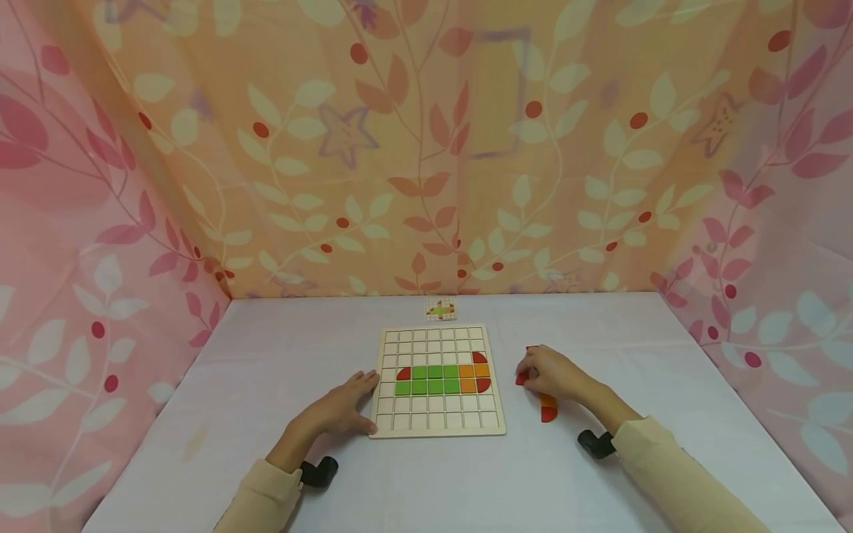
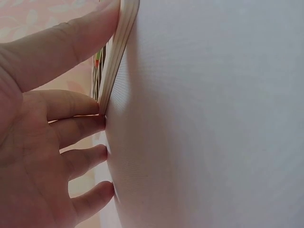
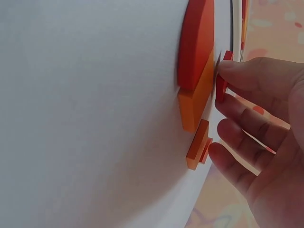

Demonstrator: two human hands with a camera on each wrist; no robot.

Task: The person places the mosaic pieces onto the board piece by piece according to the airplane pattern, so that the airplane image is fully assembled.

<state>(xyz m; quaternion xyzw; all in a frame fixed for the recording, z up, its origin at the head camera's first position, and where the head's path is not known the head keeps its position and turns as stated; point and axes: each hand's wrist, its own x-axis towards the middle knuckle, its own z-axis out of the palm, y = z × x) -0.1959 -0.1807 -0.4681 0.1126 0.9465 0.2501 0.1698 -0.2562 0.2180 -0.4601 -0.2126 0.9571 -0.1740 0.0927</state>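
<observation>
A wooden grid board (image 1: 433, 423) lies on the white table, with green square tiles (image 1: 435, 386), orange square tiles (image 1: 468, 385) and several red rounded tiles (image 1: 483, 385) in its cells. Along the board's left edge rests my left hand (image 1: 340, 407), thumb at the near corner and fingers extended. To the right of the board, my right hand (image 1: 552, 372) pinches a red tile (image 3: 221, 88) between thumb and forefinger. Beside that hand lie a loose red rounded tile (image 3: 197, 45) and orange tiles (image 3: 191, 109); the hand partly hides them in the head view.
Behind the board lies a small pattern card (image 1: 440, 309) with a coloured figure on a grid. Patterned cloth (image 1: 426, 148) hangs at the back and both sides of the white table (image 1: 426, 488). Each wrist carries a black camera mount (image 1: 320, 472).
</observation>
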